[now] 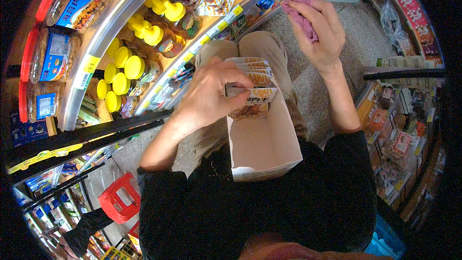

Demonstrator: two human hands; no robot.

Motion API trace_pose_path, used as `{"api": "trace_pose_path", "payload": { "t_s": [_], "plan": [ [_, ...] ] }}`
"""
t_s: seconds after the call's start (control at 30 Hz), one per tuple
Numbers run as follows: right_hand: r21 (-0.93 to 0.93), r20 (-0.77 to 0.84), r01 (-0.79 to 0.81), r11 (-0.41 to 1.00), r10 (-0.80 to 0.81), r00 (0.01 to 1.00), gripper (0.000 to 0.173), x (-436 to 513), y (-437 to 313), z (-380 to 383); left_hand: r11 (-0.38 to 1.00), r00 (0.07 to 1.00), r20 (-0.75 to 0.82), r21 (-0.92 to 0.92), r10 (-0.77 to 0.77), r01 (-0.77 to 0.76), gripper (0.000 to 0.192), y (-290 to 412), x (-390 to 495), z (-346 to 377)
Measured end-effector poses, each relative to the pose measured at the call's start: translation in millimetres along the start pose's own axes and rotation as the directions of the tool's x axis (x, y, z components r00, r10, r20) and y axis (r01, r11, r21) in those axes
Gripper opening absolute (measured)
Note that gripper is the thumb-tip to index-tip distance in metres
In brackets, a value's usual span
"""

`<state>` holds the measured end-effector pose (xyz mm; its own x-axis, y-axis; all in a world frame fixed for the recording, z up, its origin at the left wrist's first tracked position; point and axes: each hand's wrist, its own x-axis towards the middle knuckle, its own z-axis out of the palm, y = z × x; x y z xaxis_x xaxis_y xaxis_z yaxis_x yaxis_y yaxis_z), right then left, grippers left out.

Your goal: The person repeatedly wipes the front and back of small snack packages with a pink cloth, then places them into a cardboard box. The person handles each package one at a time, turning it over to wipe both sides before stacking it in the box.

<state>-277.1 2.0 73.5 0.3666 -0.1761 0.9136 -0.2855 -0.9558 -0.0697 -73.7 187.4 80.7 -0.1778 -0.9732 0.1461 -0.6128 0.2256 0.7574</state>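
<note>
An open cardboard box [265, 141] rests on my lap, its near part showing bare inside. Upright snack packets [249, 65] stand in a row at its far end. My left hand [222, 95] reaches over the box and pinches one white printed packet [265, 95] between thumb and fingers. Another packet [249, 111] lies just below it inside the box. Raised at the upper right, my right hand [319, 30] grips a crumpled pink cloth [305, 20], away from the box.
A curved store shelf [202, 43] at the left holds yellow-capped jars [134, 67], squeeze bottles [174, 11], loose packets [216, 1] and red-lidded tubs [79, 0]. Bagged goods [400, 142] fill a rack at the right. At the lower left are a red plastic basket [121, 198] and a person's dark sleeve [86, 229].
</note>
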Motion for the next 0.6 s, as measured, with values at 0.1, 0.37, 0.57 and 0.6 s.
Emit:
{"api": "trace_pose_path", "payload": {
  "t_s": [0.1,0.37,0.57,0.6],
  "plan": [
    [0.007,0.025,-0.018,1.0,0.017,1.0,0.034,-3,1,3,0.999,0.998,0.035,-0.009,0.047,-0.047,0.012,-2,4,0],
    [0.115,0.184,-0.27,0.956,0.247,0.951,0.024,-18,12,33,0.996,0.997,-0.043,0.069,0.067,-0.064,0.011,-10,18,6],
    [-0.061,0.29,-0.308,0.949,0.312,0.905,0.022,-57,43,105,0.997,0.997,-0.017,-0.023,-0.073,0.073,0.022,-17,18,10],
    [-0.03,0.331,-0.36,0.932,0.349,0.877,0.02,-63,49,119,0.996,0.996,-0.016,-0.012,-0.087,0.087,0.022,-18,17,10]
  ]
}}
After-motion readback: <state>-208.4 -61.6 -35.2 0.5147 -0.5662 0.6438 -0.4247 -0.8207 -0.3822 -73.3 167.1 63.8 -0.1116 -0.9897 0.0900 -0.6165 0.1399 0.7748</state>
